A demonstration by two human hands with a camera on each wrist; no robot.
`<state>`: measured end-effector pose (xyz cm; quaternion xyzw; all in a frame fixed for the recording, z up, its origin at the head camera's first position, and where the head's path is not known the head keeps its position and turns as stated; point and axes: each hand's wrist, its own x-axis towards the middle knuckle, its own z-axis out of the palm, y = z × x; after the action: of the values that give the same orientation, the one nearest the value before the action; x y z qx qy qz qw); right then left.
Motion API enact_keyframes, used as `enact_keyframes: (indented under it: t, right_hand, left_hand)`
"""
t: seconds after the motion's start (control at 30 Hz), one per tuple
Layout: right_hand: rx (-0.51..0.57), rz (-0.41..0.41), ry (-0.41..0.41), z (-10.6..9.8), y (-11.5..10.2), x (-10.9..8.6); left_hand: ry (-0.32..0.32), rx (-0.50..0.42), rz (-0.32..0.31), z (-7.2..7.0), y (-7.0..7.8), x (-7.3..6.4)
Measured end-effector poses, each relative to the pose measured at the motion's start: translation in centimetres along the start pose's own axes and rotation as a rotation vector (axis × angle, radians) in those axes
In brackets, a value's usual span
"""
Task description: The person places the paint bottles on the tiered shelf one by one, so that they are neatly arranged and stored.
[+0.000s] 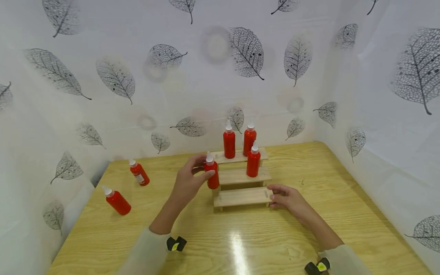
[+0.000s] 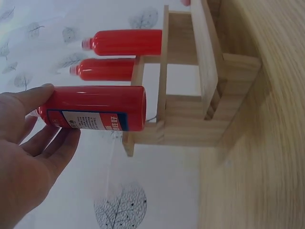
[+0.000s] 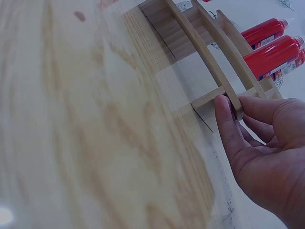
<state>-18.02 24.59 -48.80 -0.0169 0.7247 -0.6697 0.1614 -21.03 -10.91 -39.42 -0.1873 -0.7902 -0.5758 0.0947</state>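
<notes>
My left hand (image 1: 188, 180) grips a red squeeze bottle (image 1: 212, 176) with a white nozzle, held upright at the left end of the wooden step rack (image 1: 245, 197). In the left wrist view that bottle (image 2: 97, 107) shows a blue and white label, its base close to the middle step. My right hand (image 1: 288, 199) pinches the right end of the lowest step between thumb and fingers, as the right wrist view also shows. Two red bottles (image 1: 229, 144) (image 1: 249, 139) stand on the top step. Another bottle (image 1: 253, 162) stands on the right of the middle step.
Two more red bottles stand on the wooden table (image 1: 275, 244) to the left, one farther back (image 1: 139, 173) and one nearer (image 1: 118, 201). A white leaf-patterned curtain (image 1: 206, 88) rises behind the table and along both sides.
</notes>
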Motion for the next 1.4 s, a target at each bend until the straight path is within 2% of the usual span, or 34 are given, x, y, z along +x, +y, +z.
enact_keyframes:
  t: [0.27,0.63,0.93,1.27,1.4]
  right_hand:
    - [-0.004,-0.007,-0.013,0.0,0.0,-0.1]
    - [-0.002,-0.015,-0.023,0.0,0.3,0.0]
    - [-0.003,-0.007,-0.016,0.0,0.2,0.1]
    - [-0.009,-0.016,-0.013,-0.1,0.2,0.0]
    - [-0.009,-0.013,-0.010,0.0,0.2,0.0]
  left_hand:
    - [-0.018,-0.011,-0.011,2.7,-0.3,2.0]
    - [-0.035,-0.001,-0.049,4.8,0.0,3.5]
    - [-0.055,0.005,-0.043,5.5,0.2,4.0]
    - [-0.063,0.009,-0.059,5.8,0.3,4.2]
    - [-0.051,-0.007,-0.036,5.8,0.1,4.1]
